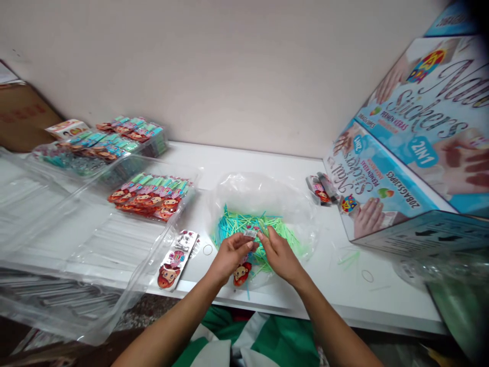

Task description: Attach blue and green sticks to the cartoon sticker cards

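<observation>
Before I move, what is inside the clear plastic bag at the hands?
The clear plastic bag holds a loose heap of thin green and blue sticks. The left hand and right hand hide part of it; what lies beneath them cannot be seen.

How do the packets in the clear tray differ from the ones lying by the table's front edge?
The tray packets show green sticks at their tops; the table-edge packets show none. The tray packets overlap in a row inside the clear tray, while the table-edge packets lie in a small stack outside it. Both carry a red-haired cartoon figure.
</observation>
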A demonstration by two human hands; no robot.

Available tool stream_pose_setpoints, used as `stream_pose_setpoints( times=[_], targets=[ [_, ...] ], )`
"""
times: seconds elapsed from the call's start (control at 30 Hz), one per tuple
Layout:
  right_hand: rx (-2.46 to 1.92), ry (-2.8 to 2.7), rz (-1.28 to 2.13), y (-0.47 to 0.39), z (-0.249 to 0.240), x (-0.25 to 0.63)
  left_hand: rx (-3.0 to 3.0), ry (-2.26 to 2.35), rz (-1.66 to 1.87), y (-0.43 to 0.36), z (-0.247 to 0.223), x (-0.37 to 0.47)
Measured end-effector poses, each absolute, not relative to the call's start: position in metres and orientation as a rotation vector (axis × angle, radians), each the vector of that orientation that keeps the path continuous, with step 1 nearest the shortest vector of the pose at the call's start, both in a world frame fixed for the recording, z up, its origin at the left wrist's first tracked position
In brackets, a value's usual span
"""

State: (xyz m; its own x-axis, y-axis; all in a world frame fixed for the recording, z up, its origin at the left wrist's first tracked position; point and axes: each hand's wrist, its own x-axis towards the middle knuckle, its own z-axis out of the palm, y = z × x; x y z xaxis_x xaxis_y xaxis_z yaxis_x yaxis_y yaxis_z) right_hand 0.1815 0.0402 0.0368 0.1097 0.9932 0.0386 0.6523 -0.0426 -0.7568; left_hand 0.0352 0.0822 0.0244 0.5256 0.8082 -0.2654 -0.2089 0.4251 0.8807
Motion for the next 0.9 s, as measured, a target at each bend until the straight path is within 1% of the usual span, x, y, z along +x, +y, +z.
stream_pose_setpoints(
  times=[0.1, 0.2, 0.33, 0.47, 0.8, 0.9],
  targets=[
    [-1.726, -1.686, 0.699, 0.037, 0.041, 0.180, 1.074, 0.749, 0.723, 0.088, 0.027, 0.031],
    [-1.686, -1.752, 0.712, 0.035, 0.047, 0.181, 1.197, 0.832, 0.763, 0.091, 0.029, 0.028],
    [-1.697, -1.877, 0.727, 0.034, 0.061, 0.190, 1.165, 0.928, 0.808, 0.090, 0.029, 0.025],
    [-1.659, -2.050, 0.813, 0.035, 0.074, 0.200, 1.164, 0.940, 0.835, 0.088, 0.029, 0.023],
    [-1.594, -2.307, 0.899, 0.040, 0.083, 0.207, 1.727, 1.034, 0.838, 0.084, 0.037, 0.012],
    [-1.605, -2.352, 0.888, 0.040, 0.085, 0.207, 1.783, 1.012, 0.884, 0.085, 0.038, 0.009]
  ],
)
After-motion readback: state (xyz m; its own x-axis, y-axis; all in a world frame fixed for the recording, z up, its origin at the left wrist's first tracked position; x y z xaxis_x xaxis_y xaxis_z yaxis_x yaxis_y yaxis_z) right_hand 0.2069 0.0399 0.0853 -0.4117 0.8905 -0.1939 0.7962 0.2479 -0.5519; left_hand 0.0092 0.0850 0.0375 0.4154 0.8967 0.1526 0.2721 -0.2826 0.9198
